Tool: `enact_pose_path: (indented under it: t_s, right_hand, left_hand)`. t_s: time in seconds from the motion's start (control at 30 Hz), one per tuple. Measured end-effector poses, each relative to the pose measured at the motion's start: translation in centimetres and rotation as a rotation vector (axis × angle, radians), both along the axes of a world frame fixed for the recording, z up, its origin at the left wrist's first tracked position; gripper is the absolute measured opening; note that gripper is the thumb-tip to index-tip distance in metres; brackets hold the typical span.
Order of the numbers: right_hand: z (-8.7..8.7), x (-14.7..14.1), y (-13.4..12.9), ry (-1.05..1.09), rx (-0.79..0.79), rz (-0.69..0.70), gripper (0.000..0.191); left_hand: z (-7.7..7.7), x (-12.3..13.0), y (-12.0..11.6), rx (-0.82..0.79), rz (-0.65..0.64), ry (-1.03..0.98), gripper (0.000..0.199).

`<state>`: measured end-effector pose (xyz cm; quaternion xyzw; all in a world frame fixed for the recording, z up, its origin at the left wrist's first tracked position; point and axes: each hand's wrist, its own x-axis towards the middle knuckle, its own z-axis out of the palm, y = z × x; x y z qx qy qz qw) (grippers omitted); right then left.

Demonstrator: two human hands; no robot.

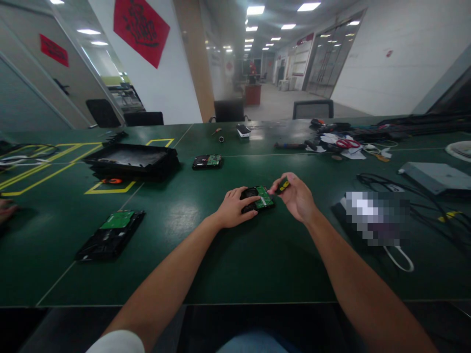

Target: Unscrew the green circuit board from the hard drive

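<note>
A black hard drive with a green circuit board [264, 197] lies on the green table in front of me. My left hand [235, 208] rests on its left part, fingers spread over it and pressing from above. My right hand [297, 197] is closed around a yellow and black screwdriver [283, 186], just right of the drive. The tool's tip points toward the drive's right edge; whether it touches is too small to tell.
Another drive [206, 162] lies farther back, and a black drive in a bracket [112, 234] at left. Black trays [132, 159] stand back left. Cables, a grey box [437, 177] and red scissors [348, 143] are at right. Another person's hand [6, 210] shows at the far left edge.
</note>
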<state>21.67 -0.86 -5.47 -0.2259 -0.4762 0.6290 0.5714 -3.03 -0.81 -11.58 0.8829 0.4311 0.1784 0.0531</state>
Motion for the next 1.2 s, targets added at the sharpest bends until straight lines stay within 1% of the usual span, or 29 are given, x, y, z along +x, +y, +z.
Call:
enact_pose_path:
  t_s: [0.07,0.23,0.3,0.4,0.53,0.67,0.83,1.0,1.1,1.2]
  right_hand:
    - [0.09,-0.07,-0.04,-0.004,0.012,-0.006,0.024]
    - [0.17,-0.09,0.09,0.007,0.010,-0.003,0.042]
    - [0.06,-0.03,0.17,-0.004,0.008,-0.014,0.039]
    - [-0.12,0.02,0.18,-0.022,0.028,-0.046,0.027]
    - [-0.09,-0.09,-0.07,-0.007,0.015,-0.023,0.022]
    - [0.18,-0.31,-0.26,0.000,0.011,0.003,0.025]
    - [0.20,-0.43,-0.12,-0.002,0.000,-0.015,0.041]
    - [-0.11,-0.27,0.06,-0.016,0.015,-0.080,0.029]
    - [-0.16,-0.17,0.04,-0.002,0.010,-0.060,0.027]
    - [-0.09,-0.20,0.00,-0.001,0.007,-0.031,0.029]
  left_hand:
    - [-0.05,0.00,0.03,0.002,0.000,-0.002,0.058]
    - [-0.09,-0.01,0.05,-0.003,-0.001,-0.011,0.057]
    - [-0.09,-0.02,0.03,-0.004,-0.003,-0.021,0.057]
    - [-0.06,-0.06,-0.01,-0.008,-0.006,-0.026,0.057]
    - [-0.02,-0.07,-0.01,-0.004,-0.003,-0.019,0.057]
    - [-0.02,-0.03,0.04,-0.008,-0.001,-0.012,0.057]
    - [0.00,-0.02,0.04,0.000,0.000,-0.005,0.057]
    - [0.10,-0.03,-0.05,0.001,-0.003,-0.007,0.057]
    - [0.06,-0.02,-0.03,0.001,-0.001,-0.008,0.056]
    - [-0.02,-0.01,0.02,-0.006,0.004,-0.008,0.057]
